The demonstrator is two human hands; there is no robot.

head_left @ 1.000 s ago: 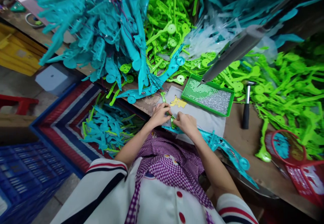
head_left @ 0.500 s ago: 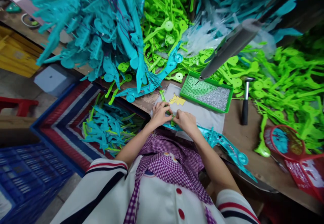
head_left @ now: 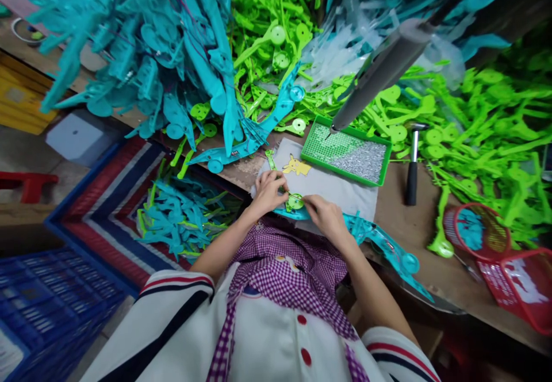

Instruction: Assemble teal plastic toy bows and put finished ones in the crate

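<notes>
Lime-green plastic part (head_left: 295,202) lies near the edge of the grey cloth (head_left: 338,193) before a seated worker, left hand (head_left: 269,191) at its ten o'clock, fingers curled closed over it. At four o'clock, the right hand (head_left: 326,215) brings its fingertips beside the part; from here, I cannot tell whether they pinch anything. Green tray (head_left: 385,170) at one o'clock; hammer (head_left: 413,170) well off, past two.
</notes>
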